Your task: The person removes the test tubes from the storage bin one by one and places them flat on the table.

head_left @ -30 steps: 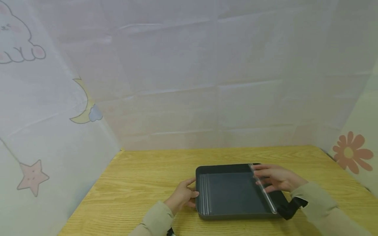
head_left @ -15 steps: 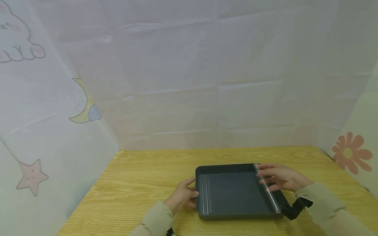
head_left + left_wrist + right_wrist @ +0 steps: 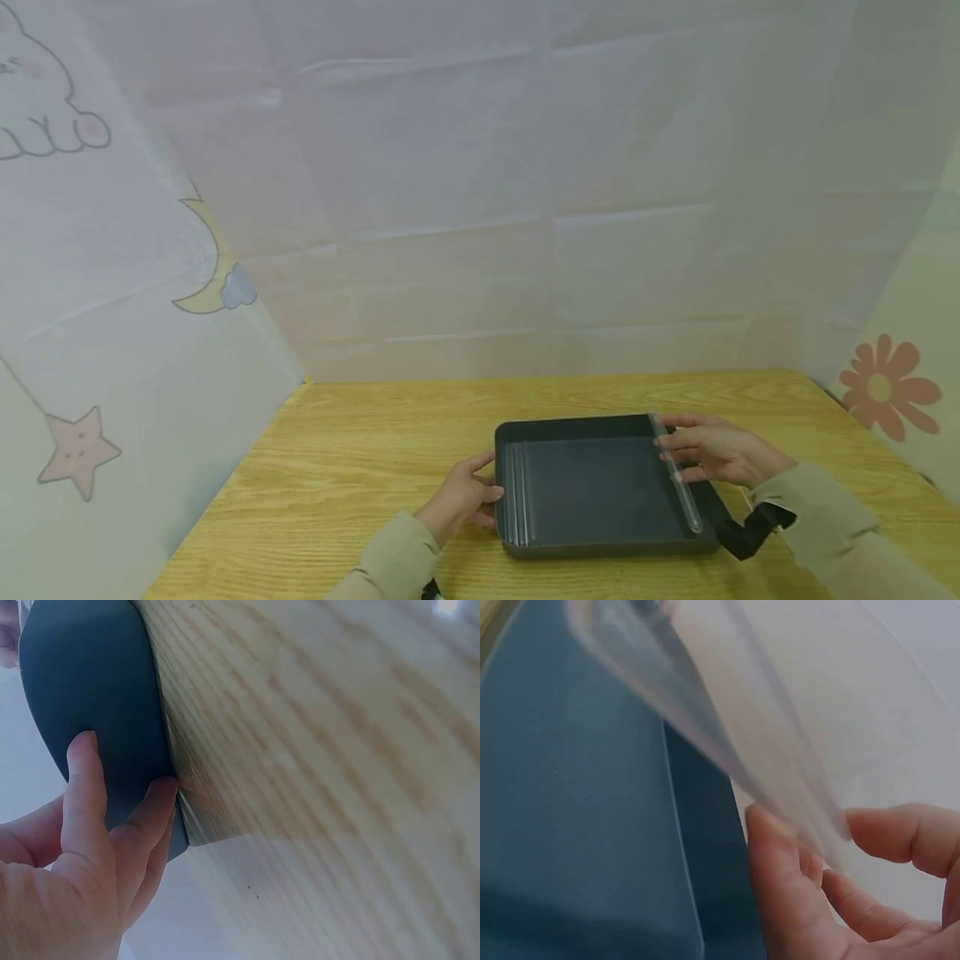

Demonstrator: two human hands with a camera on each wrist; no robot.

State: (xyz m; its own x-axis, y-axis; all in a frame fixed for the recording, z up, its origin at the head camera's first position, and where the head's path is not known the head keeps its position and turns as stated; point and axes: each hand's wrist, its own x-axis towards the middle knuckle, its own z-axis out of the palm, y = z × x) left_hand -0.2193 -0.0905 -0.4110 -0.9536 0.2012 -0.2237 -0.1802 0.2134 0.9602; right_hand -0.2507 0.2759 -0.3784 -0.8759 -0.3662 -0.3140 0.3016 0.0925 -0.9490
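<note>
A dark grey rectangular tray (image 3: 600, 492) lies on the table. Several clear tubes (image 3: 517, 500) lie side by side at its left end. Over the right end, my right hand (image 3: 720, 454) pinches another clear tube (image 3: 684, 504) near its far part, between thumb and fingers. Its rounded near end slants toward me, overlapping the tray in the head view. Up close in the right wrist view, this see-through tube (image 3: 776, 780) crosses above the tray wall. My left hand (image 3: 461, 500) rests its extended fingers against the tray's outer left wall (image 3: 97, 667).
Wood-grained table surface (image 3: 360, 483) surrounds the tray. A pale, creased sheet (image 3: 480, 208) rises behind the table's back edge, with printed side sheets left and right. A black wrist strap (image 3: 750, 533) hangs beside the tray's right front corner.
My right hand has moved slightly right with its tube, which now sits nearer the tray's right end. The tube's near end has pulled back a little. The left hand and tray stay put.
</note>
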